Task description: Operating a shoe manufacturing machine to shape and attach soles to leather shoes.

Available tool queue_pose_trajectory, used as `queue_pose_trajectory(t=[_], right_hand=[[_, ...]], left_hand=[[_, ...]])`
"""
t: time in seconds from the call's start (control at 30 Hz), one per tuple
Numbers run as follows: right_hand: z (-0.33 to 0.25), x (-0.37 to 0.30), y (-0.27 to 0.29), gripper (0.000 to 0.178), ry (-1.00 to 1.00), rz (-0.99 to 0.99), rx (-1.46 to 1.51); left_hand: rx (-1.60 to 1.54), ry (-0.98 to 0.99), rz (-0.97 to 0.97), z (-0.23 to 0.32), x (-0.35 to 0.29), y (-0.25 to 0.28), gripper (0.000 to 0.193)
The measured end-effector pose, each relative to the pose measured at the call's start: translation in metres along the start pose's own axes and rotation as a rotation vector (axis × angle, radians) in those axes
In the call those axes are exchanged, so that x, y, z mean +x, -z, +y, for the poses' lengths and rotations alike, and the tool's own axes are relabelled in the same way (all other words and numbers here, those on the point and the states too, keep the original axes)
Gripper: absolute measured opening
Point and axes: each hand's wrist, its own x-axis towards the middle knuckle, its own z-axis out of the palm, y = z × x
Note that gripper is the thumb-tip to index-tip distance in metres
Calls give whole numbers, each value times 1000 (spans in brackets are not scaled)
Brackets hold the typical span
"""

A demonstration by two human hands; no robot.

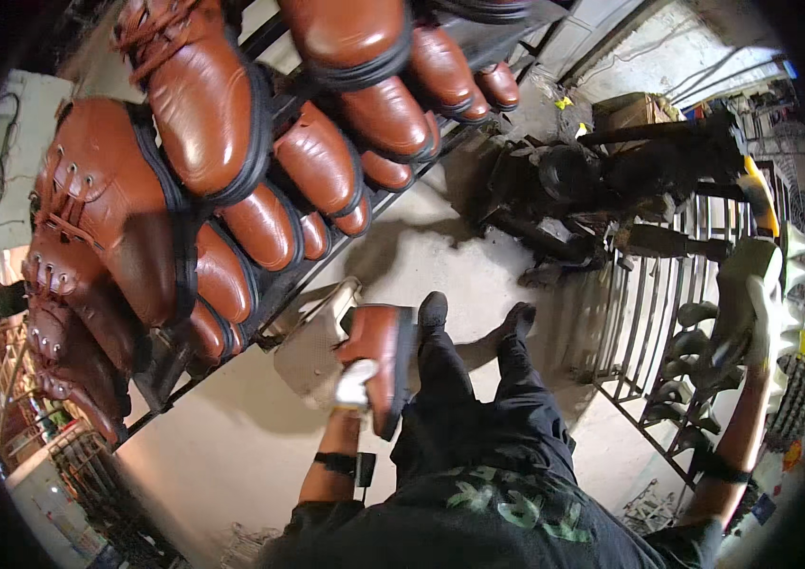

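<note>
My left hand, in a white glove, is closed on a brown leather shoe with a dark sole. It holds the shoe beside my left leg, sole edge turned toward the leg. My right arm stretches far out to the right. My right hand, also in a pale glove, is beside a grey-green shape and just below a yellow-and-orange bar; its fingers cannot be made out. Rows of brown lace-up shoes fill the dark rack at the upper left.
A dark machine stands ahead to the right. Beside it is a metal rack bearing several grey curved pieces. A pale bin sits on the floor beneath the shoe rack. More racks line the left edge.
</note>
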Motion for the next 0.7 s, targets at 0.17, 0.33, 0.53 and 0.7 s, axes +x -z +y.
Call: queue_pose_trajectory(t=[0.17,0.33,0.53,0.7], right_hand=[[-49,46,38,60,165,74,-534],[4,4,99,40,-45,111,-27],[290,-73,89,52,-633,-148,894],[363,-13,84,58,-561,-72,1468]], left_hand=[[554,16,-254,-17,26,-171,39],[487,233,-424,-20,45,-241,38],[339,272,-246,-44,57,-301,40],[499,122,-68,-67,47,-334,42]])
